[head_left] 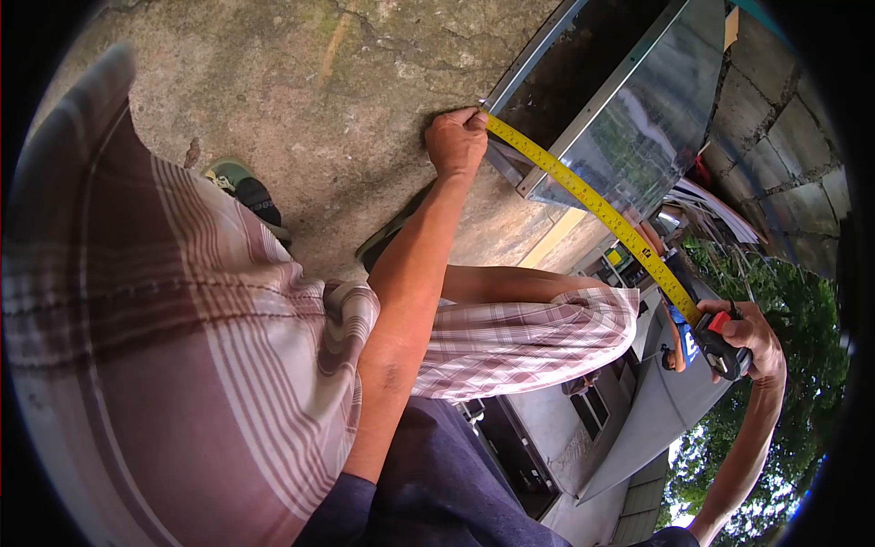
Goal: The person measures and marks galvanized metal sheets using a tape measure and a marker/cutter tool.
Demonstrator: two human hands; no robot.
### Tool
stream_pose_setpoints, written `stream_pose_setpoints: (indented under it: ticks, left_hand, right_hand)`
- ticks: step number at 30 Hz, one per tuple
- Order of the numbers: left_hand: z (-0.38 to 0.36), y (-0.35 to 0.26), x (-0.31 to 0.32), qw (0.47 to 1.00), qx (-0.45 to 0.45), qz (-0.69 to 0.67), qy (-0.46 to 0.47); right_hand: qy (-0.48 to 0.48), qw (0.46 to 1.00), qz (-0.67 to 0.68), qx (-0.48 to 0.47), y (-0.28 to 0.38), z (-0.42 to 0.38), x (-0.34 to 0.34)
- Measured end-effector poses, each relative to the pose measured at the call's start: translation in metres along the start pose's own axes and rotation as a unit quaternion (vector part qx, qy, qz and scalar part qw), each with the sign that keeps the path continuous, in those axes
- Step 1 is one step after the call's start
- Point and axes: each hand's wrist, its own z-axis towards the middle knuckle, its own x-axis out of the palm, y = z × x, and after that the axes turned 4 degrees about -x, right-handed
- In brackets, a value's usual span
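My left hand point(456, 143) is closed in a pinch on the end of a yellow tape measure blade point(583, 190), at the corner of a metal frame point(529, 56). The blade stretches across the open edge of a shiny sheet-metal box point(643, 123) and bows slightly on its way to my right hand point(761, 345). That hand is wrapped around the black tape measure case point(723, 348), which has a red button. The case is held out away from the box. The hook at the blade's end is hidden by my left fingers.
My shoe point(244, 193) stands on rough concrete ground point(301, 100). My knees in plaid shorts point(538, 342) are bent beside the blade. A concrete block wall point(775, 128) is behind the box. Farther off are a person in a blue shirt point(684, 335), a house point(556, 428) and trees point(802, 365).
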Motion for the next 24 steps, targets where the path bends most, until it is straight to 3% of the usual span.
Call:
stream_pose_setpoints:
  ticks: [24]
  left_hand:
    - [-0.0050, -0.0081, -0.0023, 1.000, -0.001, 0.009, -0.002]
  right_hand:
    - [-0.005, 1.000, -0.015, 0.000, 0.0042, -0.0016, 0.0007]
